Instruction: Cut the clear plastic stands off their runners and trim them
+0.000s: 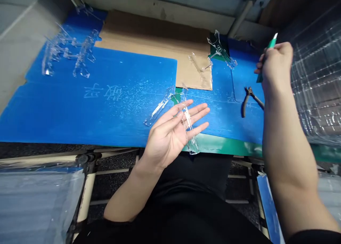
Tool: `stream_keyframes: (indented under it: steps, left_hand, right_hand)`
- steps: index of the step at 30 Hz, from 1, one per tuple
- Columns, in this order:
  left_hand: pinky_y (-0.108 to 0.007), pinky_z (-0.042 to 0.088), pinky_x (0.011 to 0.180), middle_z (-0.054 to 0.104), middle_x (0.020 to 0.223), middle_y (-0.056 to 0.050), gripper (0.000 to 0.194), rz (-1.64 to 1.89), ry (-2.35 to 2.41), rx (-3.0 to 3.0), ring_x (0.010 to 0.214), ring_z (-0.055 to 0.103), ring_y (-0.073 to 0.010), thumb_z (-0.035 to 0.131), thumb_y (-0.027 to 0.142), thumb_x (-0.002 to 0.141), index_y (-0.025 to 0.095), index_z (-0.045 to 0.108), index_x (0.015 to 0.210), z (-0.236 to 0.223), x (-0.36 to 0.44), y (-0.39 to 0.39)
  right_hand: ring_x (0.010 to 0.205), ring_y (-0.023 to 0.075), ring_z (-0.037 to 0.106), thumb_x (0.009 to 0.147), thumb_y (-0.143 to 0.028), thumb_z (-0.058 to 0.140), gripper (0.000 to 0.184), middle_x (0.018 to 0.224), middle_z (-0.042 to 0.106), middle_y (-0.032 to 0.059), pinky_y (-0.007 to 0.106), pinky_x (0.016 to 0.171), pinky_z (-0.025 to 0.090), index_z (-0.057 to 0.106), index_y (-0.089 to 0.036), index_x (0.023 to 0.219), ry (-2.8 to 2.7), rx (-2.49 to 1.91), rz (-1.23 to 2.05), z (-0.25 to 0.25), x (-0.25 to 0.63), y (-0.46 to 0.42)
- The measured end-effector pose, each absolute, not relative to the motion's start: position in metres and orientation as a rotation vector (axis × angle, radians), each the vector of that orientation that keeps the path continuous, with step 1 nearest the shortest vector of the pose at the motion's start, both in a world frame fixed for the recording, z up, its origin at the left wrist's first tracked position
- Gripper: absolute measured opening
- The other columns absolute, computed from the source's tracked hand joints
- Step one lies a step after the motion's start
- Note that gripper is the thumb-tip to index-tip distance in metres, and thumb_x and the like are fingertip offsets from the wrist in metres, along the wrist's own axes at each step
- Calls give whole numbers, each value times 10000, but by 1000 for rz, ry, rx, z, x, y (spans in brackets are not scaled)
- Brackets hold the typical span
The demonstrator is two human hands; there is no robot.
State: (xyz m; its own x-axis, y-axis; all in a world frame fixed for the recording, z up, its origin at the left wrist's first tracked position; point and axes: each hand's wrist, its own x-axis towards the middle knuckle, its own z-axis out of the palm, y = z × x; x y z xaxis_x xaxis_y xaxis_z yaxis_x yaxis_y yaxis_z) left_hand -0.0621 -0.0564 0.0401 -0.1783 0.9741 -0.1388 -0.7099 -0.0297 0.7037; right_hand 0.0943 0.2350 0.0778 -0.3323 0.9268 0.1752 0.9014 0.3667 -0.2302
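Observation:
My left hand (170, 137) is turned palm up near the front edge of the bench, fingers spread. A clear plastic part (188, 121) lies across its fingers, with my thumb against the part's edge. Thin plastic at the top seems to join it to a matching clear strip (157, 110) on the left. Off to the right, my right hand (277, 61) is raised with its fingers wrapped round a green utility knife (272, 42), its pale tip pointing up and away. Below that hand, dark-handled nippers (249, 93) lie on the blue sheet, partly covered by my forearm.
Blue sheeting (133, 73) covers much of the bench, with cardboard (149, 34) along the back. More clear plastic parts (70, 54) stand at the left, and others (221, 50) at the back right. Stacked clear plastic (317, 77) walls off the right side.

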Motion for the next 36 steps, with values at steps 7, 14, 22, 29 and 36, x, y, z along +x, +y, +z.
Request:
stream_keyframes:
  steps: [7,14,22,29,36]
  left_hand:
    - [-543,562,1206,708,1491,-131,308,1606,860,481,1491,613,-320,586,189,1055,250,593,1356,37,-53,-55]
    - [-536,550,1226,711,1483,-130,397,1562,857,499,1478,626,-320,598,157,1034,255,562,1418,36,-42,-59]
    - [-482,618,1113,726,1414,-117,351,1552,927,520,1370,702,-298,594,208,1059,259,577,1405,36,-34,-58]
    - [-197,336,399,413,682,57,242,1691,1015,526,470,356,-87,609,505,1092,278,649,1164,38,-49,-57]
    - [-323,535,733,696,900,-31,158,1448,1342,1309,801,677,-170,546,324,1132,275,690,1176,22,-47,-95]
  right_hand:
    - [501,81,310,1107,-435,629,167,724,400,-69,238,452,270,594,-272,1116,-1437,-1083,1562,43,128,8]
    - [496,62,311,1126,-441,612,184,815,515,-54,227,439,246,635,-305,1249,-1139,-964,1936,18,136,-37]
    - [471,49,316,1001,-429,806,245,691,442,-80,216,435,265,690,-215,1031,-1151,-1067,2088,16,140,-52]
    - [503,62,357,1111,-543,604,340,908,582,-24,239,463,322,597,-275,1321,-1212,-996,2138,8,157,-58]
    - [743,154,566,1166,-415,519,212,1002,637,26,328,747,467,663,-269,1112,-1546,-1034,1792,18,177,-41]
